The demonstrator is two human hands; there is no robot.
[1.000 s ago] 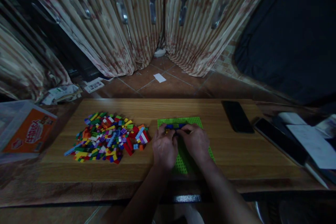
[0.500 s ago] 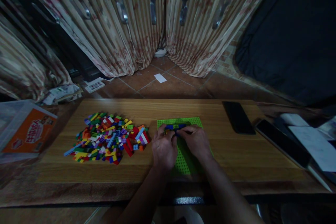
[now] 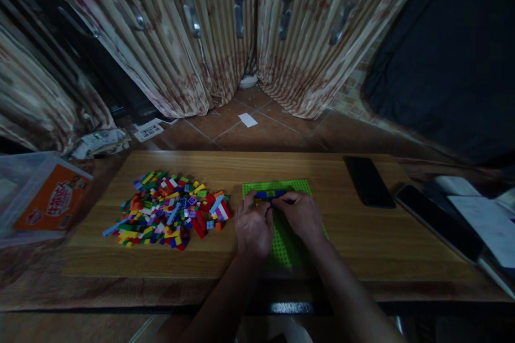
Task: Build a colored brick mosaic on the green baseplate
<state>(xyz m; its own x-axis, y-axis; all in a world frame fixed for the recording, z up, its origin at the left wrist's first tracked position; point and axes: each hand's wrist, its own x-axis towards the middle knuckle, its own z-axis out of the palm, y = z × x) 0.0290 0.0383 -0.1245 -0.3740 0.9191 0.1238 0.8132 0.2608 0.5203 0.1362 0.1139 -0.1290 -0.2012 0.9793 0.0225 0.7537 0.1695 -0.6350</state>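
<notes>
A green studded baseplate (image 3: 280, 252) lies on the wooden board, partly covered by my hands. Near its far edge is a row of blue bricks (image 3: 262, 194), with a bit of yellow showing beside my left fingers. My left hand (image 3: 253, 229) curls around the left end of the row, fingers bent and thumb pressing in from the near side. From the right, my right hand (image 3: 301, 217) pinches a dark blue brick against the near side of the row. The fingertips partly hide that brick.
A heap of mixed coloured bricks (image 3: 173, 211) is spread on the left of the wooden board (image 3: 225, 265). Two dark phones (image 3: 369, 182) lie at the right, near papers (image 3: 483, 225). A clear plastic box with an orange label (image 3: 52, 201) stands at far left.
The whole view has shifted slightly to the right. Both hands keep nearly the same hold at the blue bricks; no brick has visibly moved on the baseplate.
</notes>
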